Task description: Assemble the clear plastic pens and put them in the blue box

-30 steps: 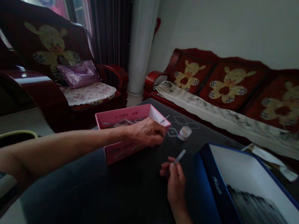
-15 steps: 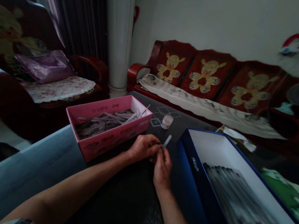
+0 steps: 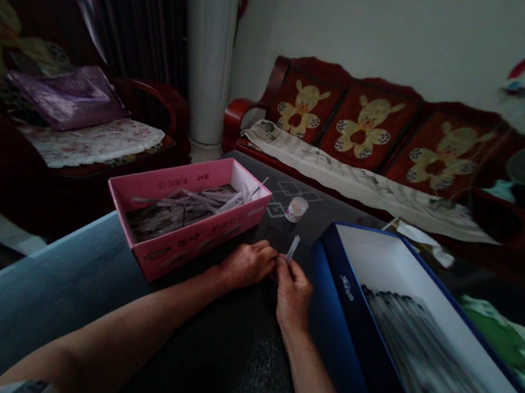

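My right hand (image 3: 294, 296) is closed on a thin translucent white strip (image 3: 293, 248), which pokes up above the thumb and fingers. Its lower end is hidden in the grip. My left hand (image 3: 248, 266) meets it from the side, knuckles up and fingers curled; what its fingertips pinch is hidden. To the left stands a pink box (image 3: 207, 231) with many loose whitish strips (image 3: 191, 205) inside. On the right, a blue box (image 3: 349, 306) with a white lining holds a row of long, slim, dark-ended rods (image 3: 421, 354), blurred. Beyond my hands sits a small round tub (image 3: 297, 209).
All this rests on a dark table (image 3: 227, 357) with a grey-blue left edge. A green and white cloth (image 3: 503, 341) and a white tissue (image 3: 427, 242) lie right of the blue box. A wooden sofa (image 3: 245, 114) and an armchair (image 3: 158, 97) stand beyond.
My hands are still together, with the left turned slightly more knuckles-up. The strip stays upright in my right hand. The whole view has shifted slightly.
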A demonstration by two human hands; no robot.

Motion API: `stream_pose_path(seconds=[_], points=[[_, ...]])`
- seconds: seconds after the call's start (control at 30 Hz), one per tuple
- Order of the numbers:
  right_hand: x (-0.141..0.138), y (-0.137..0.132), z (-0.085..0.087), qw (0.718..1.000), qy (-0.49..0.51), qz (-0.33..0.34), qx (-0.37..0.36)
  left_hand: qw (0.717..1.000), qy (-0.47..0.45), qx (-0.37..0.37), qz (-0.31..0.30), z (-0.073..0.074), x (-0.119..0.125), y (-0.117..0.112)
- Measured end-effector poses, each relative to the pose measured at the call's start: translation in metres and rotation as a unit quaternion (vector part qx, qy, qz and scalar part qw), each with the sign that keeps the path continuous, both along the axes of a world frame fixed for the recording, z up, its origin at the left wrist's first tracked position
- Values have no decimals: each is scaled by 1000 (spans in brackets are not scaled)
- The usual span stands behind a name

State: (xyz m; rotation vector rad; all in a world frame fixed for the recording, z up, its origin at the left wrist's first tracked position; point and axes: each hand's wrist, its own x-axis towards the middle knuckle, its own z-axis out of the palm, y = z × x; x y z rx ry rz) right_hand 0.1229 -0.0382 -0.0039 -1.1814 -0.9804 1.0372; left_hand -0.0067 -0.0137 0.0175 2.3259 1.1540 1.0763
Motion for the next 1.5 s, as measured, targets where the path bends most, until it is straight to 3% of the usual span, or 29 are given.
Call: stream_pose_path(seconds=[0.1, 0.27, 0.37, 0.43, 0.53, 0.6, 0.7, 0.83, 1.03, 1.17, 1.3, 1.4, 1.5], points=[[4, 3, -4, 1000, -4, 9, 1, 998, -64, 4, -3, -5, 1, -1], [5, 2, -1, 999, -27, 38, -8, 996, -76, -12, -41, -8, 2, -2], [7, -1, 8, 993, -118, 22, -7, 980, -181, -77, 8, -4, 2, 4], [10, -2, 14, 983, -183, -2, 14, 932, -308, -185, 41, 0, 1, 11], [16, -2, 19, 970, -232, -27, 64, 800, -487, -351, 21, 5, -4, 21], [19, -2, 19, 965, -246, -22, 85, 729, -554, -403, -8, 7, -7, 24], [20, -1, 15, 961, -256, -5, 100, 686, -583, -432, -47, 8, -10, 26], [19, -1, 11, 966, -242, 0, 95, 695, -574, -428, -58, 9, -6, 22], [11, -3, 14, 992, -118, 46, 25, 789, -507, -345, -32, 9, 5, 16], [7, -2, 15, 998, -41, 50, 17, 827, -465, -315, -25, 8, 7, 14], [2, -5, 17, 997, -59, 45, 27, 865, -405, -294, -17, 7, 7, 12], [3, -6, 19, 995, -81, 56, 25, 868, -397, -298, -22, 6, 7, 12], [10, -3, 16, 995, -81, 46, 27, 815, -436, -374, -69, 6, 4, 13]])
